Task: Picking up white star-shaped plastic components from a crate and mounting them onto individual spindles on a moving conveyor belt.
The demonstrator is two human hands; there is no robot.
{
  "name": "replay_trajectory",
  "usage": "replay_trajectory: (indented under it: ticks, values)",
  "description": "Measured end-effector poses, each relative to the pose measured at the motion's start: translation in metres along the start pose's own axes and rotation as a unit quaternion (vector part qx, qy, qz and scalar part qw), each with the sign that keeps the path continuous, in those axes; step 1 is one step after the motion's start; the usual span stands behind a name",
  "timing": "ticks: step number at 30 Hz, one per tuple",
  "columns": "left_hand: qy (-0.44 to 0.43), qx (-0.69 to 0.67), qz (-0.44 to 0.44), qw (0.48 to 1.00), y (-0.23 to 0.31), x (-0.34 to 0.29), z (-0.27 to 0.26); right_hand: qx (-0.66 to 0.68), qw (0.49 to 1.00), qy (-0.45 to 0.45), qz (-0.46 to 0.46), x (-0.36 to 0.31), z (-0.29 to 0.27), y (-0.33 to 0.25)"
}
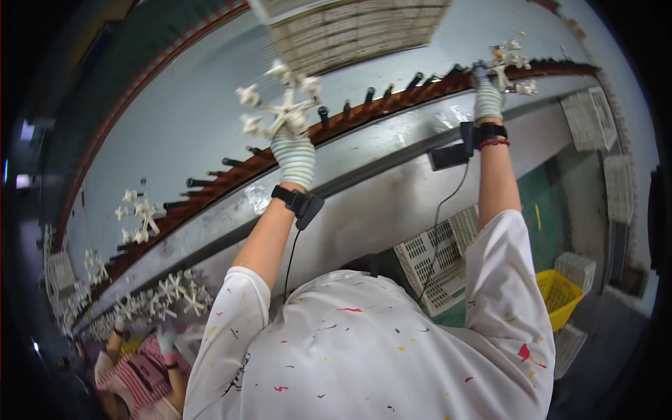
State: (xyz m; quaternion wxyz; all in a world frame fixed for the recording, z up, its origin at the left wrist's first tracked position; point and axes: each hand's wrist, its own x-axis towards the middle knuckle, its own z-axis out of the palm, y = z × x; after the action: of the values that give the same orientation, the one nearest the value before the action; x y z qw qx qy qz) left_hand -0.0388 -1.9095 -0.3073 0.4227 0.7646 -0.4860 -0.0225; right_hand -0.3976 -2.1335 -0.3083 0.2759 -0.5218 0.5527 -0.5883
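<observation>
My left hand point(294, 157), in a striped knit glove, is closed on the base of a white branched plastic piece point(285, 108) with several knobbed ends. It lifts the piece over a rail of dark pegs point(371, 96). Farther right, my right hand point(488, 100), gloved the same way, reaches the rail. Its fingers close at the edge of a second white branched piece point(500, 70), which has a small orange spot; the exact grip is partly hidden. Both wrists carry black straps with small cabled devices.
A slatted pale crate point(357, 35) stands beyond the rail. More white branched pieces point(142, 217) sit along it at left, above a heap of them point(168, 294). A co-worker in red stripes point(143, 374) works there. A white basket point(434, 269) and yellow basket point(560, 297) stand below right.
</observation>
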Motion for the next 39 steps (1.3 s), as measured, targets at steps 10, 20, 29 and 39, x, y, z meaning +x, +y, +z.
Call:
replay_trajectory:
  ticks: [10,20,29,39]
  values:
    - [0.078,-0.031,-0.021,0.996,0.026,-0.071,-0.037,-0.093,0.94,-0.142,-0.297,0.038,-0.01,0.109]
    - [-0.053,0.349,-0.244,0.903,-0.094,-0.218,-0.214,-0.308,0.935,-0.172,-0.024,-0.013,-0.016,0.026]
    - [-0.024,0.308,-0.507,0.805,-0.243,-0.261,-0.382,-0.089,0.921,-0.335,0.176,-0.273,-0.023,-0.108]
    - [-0.279,-0.009,-0.128,0.952,-0.14,-0.234,-0.279,-0.037,0.587,-0.641,0.492,-0.496,0.074,-0.175]
